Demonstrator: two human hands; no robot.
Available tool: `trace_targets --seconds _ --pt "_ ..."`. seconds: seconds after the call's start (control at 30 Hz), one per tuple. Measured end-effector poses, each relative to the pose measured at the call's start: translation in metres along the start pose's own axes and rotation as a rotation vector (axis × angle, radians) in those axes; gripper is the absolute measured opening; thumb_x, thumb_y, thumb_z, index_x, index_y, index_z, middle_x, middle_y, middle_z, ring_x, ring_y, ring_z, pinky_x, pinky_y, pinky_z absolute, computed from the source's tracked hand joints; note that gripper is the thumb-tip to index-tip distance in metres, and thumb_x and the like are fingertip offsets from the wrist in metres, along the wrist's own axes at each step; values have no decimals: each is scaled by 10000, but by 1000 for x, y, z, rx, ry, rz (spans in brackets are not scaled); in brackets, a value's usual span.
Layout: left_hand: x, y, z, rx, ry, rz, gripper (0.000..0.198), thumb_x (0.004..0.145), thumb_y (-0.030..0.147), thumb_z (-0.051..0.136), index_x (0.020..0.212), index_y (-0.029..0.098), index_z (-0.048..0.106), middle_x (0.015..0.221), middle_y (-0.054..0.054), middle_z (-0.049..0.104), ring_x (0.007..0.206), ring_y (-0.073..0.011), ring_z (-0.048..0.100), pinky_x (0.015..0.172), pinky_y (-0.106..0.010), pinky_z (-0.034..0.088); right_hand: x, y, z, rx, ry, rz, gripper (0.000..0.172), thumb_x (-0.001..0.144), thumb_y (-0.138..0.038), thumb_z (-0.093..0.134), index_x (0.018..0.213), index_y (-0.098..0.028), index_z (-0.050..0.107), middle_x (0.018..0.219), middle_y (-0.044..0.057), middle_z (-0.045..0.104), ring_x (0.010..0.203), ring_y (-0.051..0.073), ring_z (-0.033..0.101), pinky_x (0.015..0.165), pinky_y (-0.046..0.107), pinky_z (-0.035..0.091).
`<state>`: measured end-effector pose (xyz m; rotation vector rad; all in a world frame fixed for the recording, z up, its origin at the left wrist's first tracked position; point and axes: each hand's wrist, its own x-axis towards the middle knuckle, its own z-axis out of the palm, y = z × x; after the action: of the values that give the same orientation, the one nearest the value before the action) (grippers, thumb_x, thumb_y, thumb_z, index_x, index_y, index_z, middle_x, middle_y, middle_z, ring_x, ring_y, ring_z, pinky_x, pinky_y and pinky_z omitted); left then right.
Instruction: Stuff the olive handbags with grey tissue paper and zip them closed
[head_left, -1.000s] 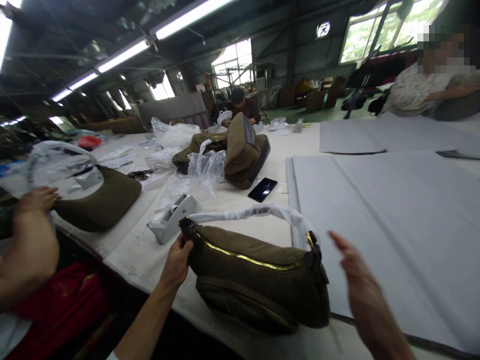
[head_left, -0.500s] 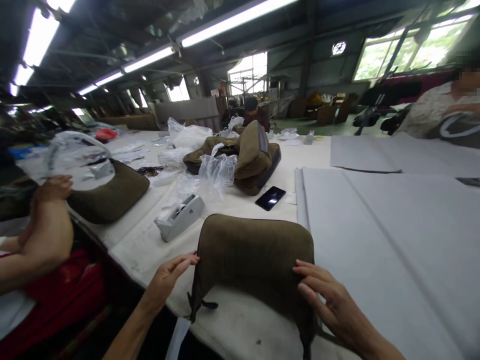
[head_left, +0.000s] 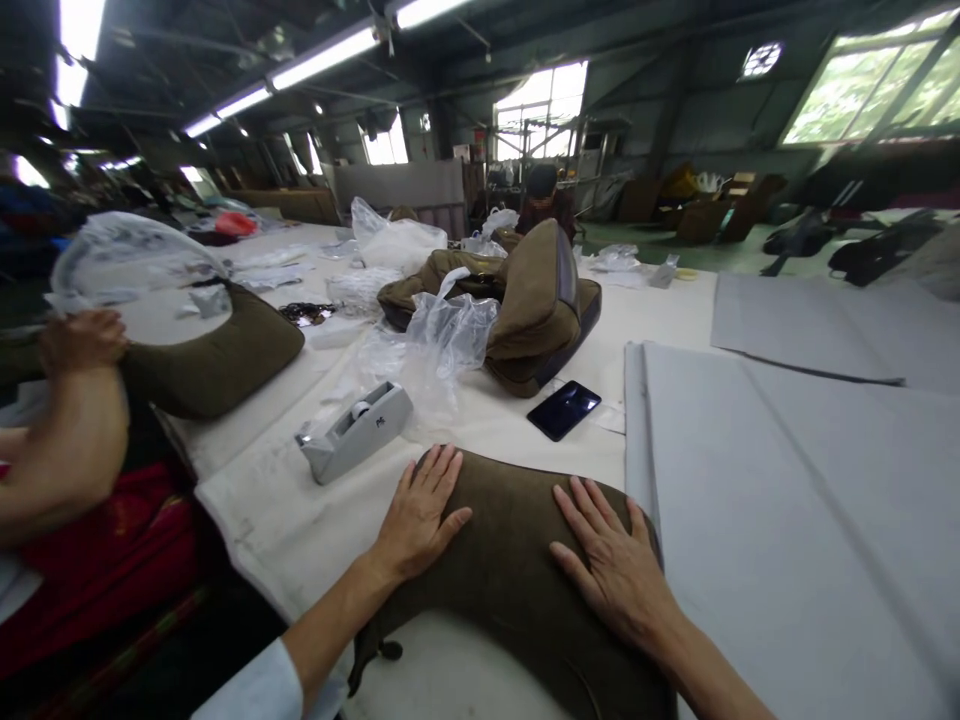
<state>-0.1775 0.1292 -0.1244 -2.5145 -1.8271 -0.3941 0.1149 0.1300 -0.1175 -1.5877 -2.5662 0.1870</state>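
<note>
An olive-brown shoulder bag lies on the pale table before me, its curved strap side toward me. My left hand rests flat on the bag's upper left part, fingers spread. On its right part lies my right hand, palm down with the fingers apart. Neither hand grips anything. A dark zip pull hangs at the bag's lower left end. Beyond my left hand stands a grey tape dispenser, and a black phone lies behind the bag.
More brown bags are piled behind clear plastic wrap. Large grey sheets cover the right side of the table. At left, a co-worker's hand is at another olive bag with a plastic-wrapped strap.
Both my hands have moved from the bag's side edges onto its top surface and now lie flat. The view has turned slightly left-to-right, and the bag sits lower in it.
</note>
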Motion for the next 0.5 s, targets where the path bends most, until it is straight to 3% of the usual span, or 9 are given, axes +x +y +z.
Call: trace_targets --seconds 0.13,0.23,0.33,0.5 --pt "14 -8 -20 -41 -55 -17 542 969 448 243 1443 187 257 1467 -120 330 1368 -289 295 1058 -555 297 11 -23 -36 -8 -81 43 582 940 -510 311 1428 -192 330 1482 132 271 1381 332 213 1036 693 139" --pt "29 -10 -39 -51 -24 2 488 990 378 157 1455 241 210 1468 -106 333 1354 -259 331 1067 -558 272 25 -53 -57 19 51 -57 550 952 -441 308 1427 -164 336 1499 141 225 1393 348 164 1026 719 90" --pt "32 -5 -32 -73 21 40 534 976 424 229 1468 232 155 1500 -118 261 1396 -273 228 1098 -615 113 37 -69 -45 100 131 -184 550 957 -455 289 1438 -190 314 1510 103 221 1402 311 156 1066 674 43" --pt "24 0 12 -312 -24 41 556 909 477 436 1399 222 373 1463 -117 348 1380 -283 269 1127 -571 80 46 -61 -2 185 80 -199 567 942 -513 322 1425 -215 336 1480 89 332 1381 260 240 1117 553 119"
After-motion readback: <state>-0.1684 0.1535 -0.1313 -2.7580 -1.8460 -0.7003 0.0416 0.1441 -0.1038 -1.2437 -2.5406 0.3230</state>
